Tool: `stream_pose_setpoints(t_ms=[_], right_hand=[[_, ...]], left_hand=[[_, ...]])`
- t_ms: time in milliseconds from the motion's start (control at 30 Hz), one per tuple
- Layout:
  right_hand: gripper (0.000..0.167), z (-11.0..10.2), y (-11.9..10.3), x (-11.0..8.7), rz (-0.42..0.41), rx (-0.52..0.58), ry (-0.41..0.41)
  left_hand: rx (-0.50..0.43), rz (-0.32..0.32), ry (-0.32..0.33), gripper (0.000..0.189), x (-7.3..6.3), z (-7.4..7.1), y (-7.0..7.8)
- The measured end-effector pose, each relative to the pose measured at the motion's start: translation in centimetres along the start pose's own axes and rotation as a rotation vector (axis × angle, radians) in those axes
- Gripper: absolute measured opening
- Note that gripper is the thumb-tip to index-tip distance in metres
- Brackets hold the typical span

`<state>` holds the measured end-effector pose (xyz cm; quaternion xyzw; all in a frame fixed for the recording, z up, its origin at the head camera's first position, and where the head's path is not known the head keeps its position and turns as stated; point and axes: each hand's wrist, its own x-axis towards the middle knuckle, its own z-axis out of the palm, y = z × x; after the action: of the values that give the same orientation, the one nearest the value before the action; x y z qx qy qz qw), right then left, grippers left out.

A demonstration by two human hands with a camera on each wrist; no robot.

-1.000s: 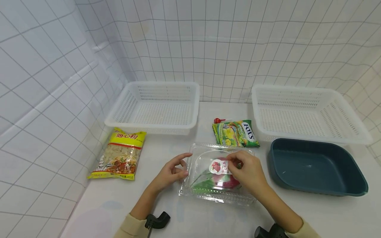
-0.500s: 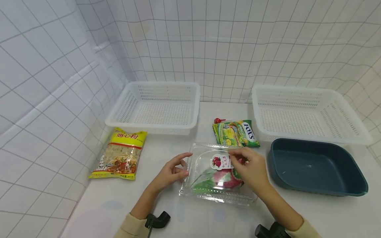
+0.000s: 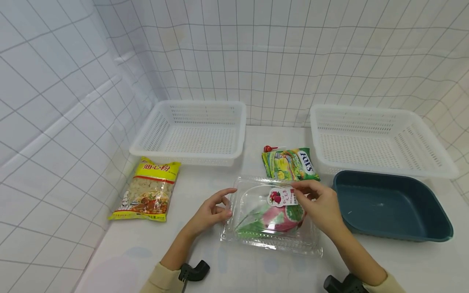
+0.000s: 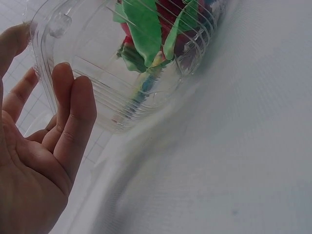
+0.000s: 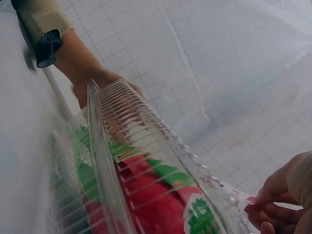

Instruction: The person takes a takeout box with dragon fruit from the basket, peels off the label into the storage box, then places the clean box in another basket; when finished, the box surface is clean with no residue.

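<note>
A clear plastic clamshell box (image 3: 253,240) lies in front of me with a red, green-leaved dragon fruit (image 3: 275,219) inside. My left hand (image 3: 209,212) holds its left edge; in the left wrist view the fingers (image 4: 80,109) curl along the ridged side. Thumb and index finger of my right hand (image 3: 322,205) pinch the right end of a white label (image 3: 279,197) printed with red fruit. From the right wrist view, the label (image 5: 236,191) stands out edge-on past the lid, in the fingertips. A round green and white sticker (image 5: 201,214) shows on the fruit.
Behind the box lies a green FOX'S candy bag (image 3: 289,164) with a small red item (image 3: 269,148). A yellow pasta bag (image 3: 148,191) is at left. White baskets (image 3: 183,156) (image 3: 381,167) stand at the back, and a dark blue basin (image 3: 392,234) at right.
My right hand has drawn the label rightward across the lid, uncovering more of the dragon fruit. The box's right edge has shifted slightly right. My left hand has stayed in place.
</note>
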<state>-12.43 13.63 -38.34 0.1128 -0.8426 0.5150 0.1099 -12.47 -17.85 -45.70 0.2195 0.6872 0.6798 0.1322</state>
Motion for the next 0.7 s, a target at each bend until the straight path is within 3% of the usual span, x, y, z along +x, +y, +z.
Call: stream_pose_setpoints(t_ms=[500, 700], right_hand=[[0.014, -2.8, 1.1, -0.1, 0.05, -0.02, 0.061], [0.019, -3.9, 1.9, -0.1, 0.068, 0.035, 0.1]], left_hand=[[0.003, 0.002, 0.007, 0.06, -0.1, 0.1, -0.1], [-0.011, -0.003, 0.013, 0.061, 0.0, 0.2, 0.1]])
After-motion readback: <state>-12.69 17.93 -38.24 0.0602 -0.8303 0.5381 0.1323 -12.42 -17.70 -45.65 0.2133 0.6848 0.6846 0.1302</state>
